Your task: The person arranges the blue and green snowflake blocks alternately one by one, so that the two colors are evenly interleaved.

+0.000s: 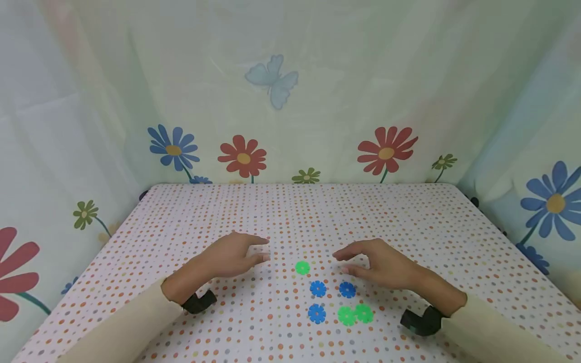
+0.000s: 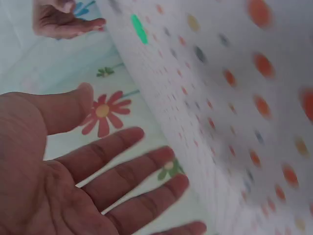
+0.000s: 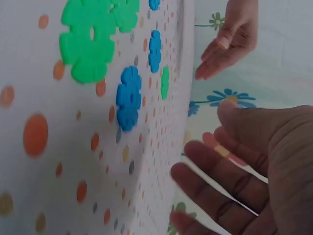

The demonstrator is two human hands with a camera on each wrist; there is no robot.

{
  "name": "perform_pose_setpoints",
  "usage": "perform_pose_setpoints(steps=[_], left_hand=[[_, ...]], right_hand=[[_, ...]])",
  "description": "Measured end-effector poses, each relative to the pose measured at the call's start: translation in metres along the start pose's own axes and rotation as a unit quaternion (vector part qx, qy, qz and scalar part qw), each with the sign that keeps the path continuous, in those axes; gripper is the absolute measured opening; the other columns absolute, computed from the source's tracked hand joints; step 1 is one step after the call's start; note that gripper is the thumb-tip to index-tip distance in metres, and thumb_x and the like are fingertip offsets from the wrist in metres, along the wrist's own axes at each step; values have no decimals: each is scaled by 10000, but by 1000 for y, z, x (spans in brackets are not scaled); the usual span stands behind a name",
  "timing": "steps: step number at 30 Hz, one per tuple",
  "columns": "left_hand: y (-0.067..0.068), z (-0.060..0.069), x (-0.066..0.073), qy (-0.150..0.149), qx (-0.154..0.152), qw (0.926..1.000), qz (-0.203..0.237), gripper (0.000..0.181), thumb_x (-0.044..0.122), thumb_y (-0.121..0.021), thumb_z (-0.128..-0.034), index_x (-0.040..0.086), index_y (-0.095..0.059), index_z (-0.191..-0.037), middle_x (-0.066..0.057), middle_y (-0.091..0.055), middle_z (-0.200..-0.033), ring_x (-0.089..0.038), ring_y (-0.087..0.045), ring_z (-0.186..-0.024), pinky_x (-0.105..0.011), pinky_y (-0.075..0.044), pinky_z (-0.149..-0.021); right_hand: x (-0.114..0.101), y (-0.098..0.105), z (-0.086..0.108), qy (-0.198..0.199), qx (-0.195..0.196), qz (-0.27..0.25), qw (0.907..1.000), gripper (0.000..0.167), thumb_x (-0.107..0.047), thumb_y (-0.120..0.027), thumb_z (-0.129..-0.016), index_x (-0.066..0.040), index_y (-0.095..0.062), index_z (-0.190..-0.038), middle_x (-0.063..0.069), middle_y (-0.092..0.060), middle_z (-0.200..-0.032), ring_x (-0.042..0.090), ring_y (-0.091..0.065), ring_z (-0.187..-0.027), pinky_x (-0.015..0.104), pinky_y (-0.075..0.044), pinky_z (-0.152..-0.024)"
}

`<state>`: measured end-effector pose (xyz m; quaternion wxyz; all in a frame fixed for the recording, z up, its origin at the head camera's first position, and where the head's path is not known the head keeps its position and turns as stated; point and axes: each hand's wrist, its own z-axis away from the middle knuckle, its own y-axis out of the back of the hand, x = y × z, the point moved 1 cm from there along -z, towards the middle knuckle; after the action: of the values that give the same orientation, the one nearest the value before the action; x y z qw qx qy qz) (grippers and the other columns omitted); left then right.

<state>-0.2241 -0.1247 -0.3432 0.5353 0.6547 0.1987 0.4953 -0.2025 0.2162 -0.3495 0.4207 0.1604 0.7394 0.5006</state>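
Several flat flower-shaped plastic discs lie on the dotted tabletop between and below the hands. One green disc point(image 1: 302, 267) is farthest back, with blue discs point(image 1: 318, 289) nearer the front. At the front right, two green discs point(image 1: 347, 316) touch or overlap each other. My left hand point(image 1: 234, 255) hovers left of the discs, fingers extended and thumb apart, holding nothing. Just right of the back green disc is my right hand point(image 1: 379, 263), its fingers gently bent and its grasp empty. The right wrist view shows a blue disc point(image 3: 129, 99) near that hand.
The table point(image 1: 204, 212) has a white cover with coloured dots. Behind it and along both sides hangs a pale curtain point(image 1: 327, 91) printed with flowers and a butterfly. Dark bands with camera mounts point(image 1: 424, 321) sit on the wrists.
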Motion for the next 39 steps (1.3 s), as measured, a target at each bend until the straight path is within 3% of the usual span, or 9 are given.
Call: perform_pose_setpoints(steps=[3,5,7,12,17,19,26,32,39], left_hand=[[-1,-12,4,-169,-289,9914,1263,387,397,-576,-990,205,-642,-1319,-38,-710,-1205,-250,-650,-1084,-474,-488,-949],[-3,-21,7,-215,-415,9789,1989,350,372,-588,-988,216,-659,-1293,-12,-605,-1386,-260,-522,-1334,-494,-447,-1041],[-6,-29,9,-206,-524,9655,2544,329,334,-612,-981,209,-667,-1280,-17,-599,-1393,-256,-529,-1327,-495,-446,-1045],[-21,-49,16,-499,-525,9532,2934,295,247,-649,-964,162,-681,-1245,-45,-656,-1314,-207,-613,-1229,-406,-497,-997],[-32,-65,20,-766,-462,9534,2881,238,154,-666,-948,136,-700,-1183,-22,-713,-1191,-146,-664,-1114,-298,-532,-912],[-35,-70,20,-799,-628,9539,2822,264,118,-679,-933,116,-691,-1197,-26,-712,-1182,-144,-667,-1091,-282,-542,-877],[-40,-82,15,-808,-1276,9456,2881,449,27,-759,-839,92,-650,-1270,-72,-689,-1191,-141,-615,-1005,-239,-505,-855],[-44,-86,13,-925,-1285,9596,2328,437,55,-802,-804,106,-679,-1220,-27,-688,-1117,-109,-592,-944,-208,-483,-831],[-44,-88,15,-848,-1146,9734,1795,355,63,-814,-795,122,-703,-1127,14,-642,-987,-93,-558,-844,-195,-466,-756]], right_hand=[[-3,-5,-4,390,-101,-446,9982,278,-228,-697,-928,-163,-693,-1199,-52,-713,-1076,66,-653,-957,347,-560,-839],[-5,-9,-7,544,-182,-678,9960,279,-216,-705,-922,-164,-693,-1196,-47,-694,-1022,32,-620,-887,305,-560,-795],[-7,-14,-11,578,-306,-889,9939,273,-230,-713,-917,-167,-703,-1182,-46,-667,-971,27,-591,-842,282,-552,-755],[-11,-28,-19,537,-548,-1114,9908,263,-266,-747,-888,-186,-723,-1137,-32,-637,-932,94,-588,-833,259,-541,-709],[-7,-37,-25,509,-506,-1039,9920,264,-281,-773,-864,-184,-727,-1105,-31,-628,-905,108,-583,-807,225,-528,-670],[-5,-38,-25,498,-497,-999,9925,272,-300,-782,-853,-192,-730,-1098,-38,-629,-892,104,-570,-783,219,-511,-661],[-5,-39,-27,379,-901,-1133,9887,321,-336,-792,-836,-207,-729,-1123,-45,-621,-856,69,-521,-711,210,-455,-636],[-4,-42,-28,331,-1112,-1274,9850,289,-314,-805,-825,-198,-741,-1082,-58,-607,-792,43,-492,-676,200,-445,-630],[-3,-47,-30,403,-973,-1174,9875,207,-281,-835,-792,-239,-738,-970,-117,-576,-712,33,-497,-655,201,-456,-652]])
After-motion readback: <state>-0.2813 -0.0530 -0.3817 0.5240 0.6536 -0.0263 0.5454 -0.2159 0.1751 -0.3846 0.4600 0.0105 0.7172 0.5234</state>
